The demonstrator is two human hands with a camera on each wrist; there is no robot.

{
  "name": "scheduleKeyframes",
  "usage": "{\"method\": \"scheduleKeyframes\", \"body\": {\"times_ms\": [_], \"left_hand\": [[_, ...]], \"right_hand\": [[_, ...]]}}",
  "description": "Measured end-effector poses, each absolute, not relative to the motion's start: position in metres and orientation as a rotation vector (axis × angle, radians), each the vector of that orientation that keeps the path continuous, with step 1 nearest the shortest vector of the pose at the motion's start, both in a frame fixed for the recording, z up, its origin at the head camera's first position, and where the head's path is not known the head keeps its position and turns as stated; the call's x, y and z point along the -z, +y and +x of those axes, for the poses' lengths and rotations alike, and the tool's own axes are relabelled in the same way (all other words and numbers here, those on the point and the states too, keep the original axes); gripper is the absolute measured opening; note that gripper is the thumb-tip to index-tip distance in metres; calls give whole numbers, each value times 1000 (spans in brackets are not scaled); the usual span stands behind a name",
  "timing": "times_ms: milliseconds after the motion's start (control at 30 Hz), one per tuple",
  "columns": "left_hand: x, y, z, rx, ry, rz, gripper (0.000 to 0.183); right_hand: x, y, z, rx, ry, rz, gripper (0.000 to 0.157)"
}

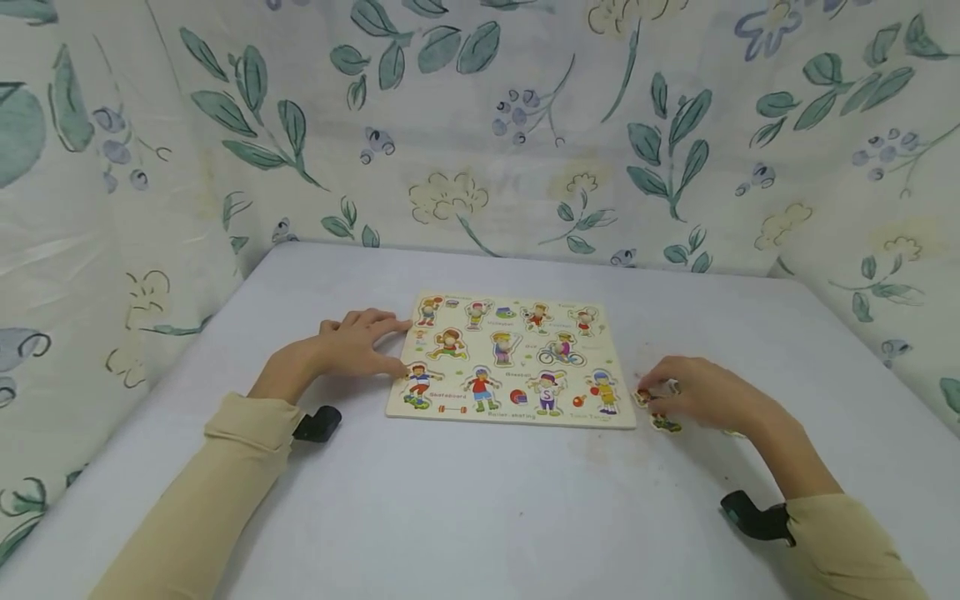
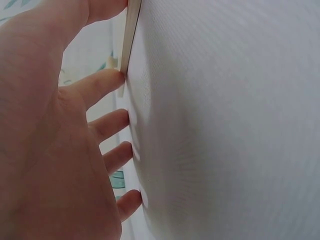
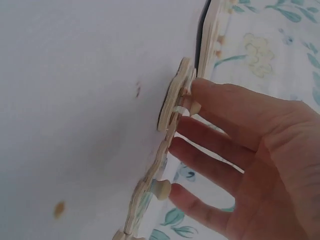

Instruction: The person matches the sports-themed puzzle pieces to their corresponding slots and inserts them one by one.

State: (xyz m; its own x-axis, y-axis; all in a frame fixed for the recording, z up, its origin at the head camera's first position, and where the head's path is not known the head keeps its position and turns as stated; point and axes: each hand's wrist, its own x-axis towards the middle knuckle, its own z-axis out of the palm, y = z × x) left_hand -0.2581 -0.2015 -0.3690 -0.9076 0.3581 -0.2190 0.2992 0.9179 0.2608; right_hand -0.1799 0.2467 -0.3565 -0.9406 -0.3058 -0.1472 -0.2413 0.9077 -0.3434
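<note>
Soft, diffuse light is filling the head view, brightening the table (image 1: 480, 508) up to its far edge. Faint shadow is lying beneath my right hand (image 1: 705, 396); small lettering (image 1: 448, 396) on the board (image 1: 450, 377) is blurring. Both wrist views are looking dimmer, greyer, my left hand (image 2: 55, 125) casting a soft-edged shadow.

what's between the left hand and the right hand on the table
The puzzle board lies between them, as the head view shows: the left hand touches its left edge, and the right hand pinches a knobbed piece past its right edge.
</note>
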Motion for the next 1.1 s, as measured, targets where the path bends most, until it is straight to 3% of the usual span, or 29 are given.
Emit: {"method": "scheduleKeyframes", "body": {"times_ms": [200, 367, 733, 1100], "left_hand": [[370, -205, -255, -329, 2787, 489, 83], [371, -207, -254, -343, 2766, 477, 86], [367, -200, -250, -355, 2627, 481, 108], [358, -196, -241, -280, 2593, 470, 122]], "right_hand": [[361, 248, -178, 517, 2833, -422, 31], [361, 248, -178, 552, 2827, -424, 22], [361, 255, -175, 522, 2862, -445, 8], [362, 254, -179, 582, 2857, -381, 9]]}}
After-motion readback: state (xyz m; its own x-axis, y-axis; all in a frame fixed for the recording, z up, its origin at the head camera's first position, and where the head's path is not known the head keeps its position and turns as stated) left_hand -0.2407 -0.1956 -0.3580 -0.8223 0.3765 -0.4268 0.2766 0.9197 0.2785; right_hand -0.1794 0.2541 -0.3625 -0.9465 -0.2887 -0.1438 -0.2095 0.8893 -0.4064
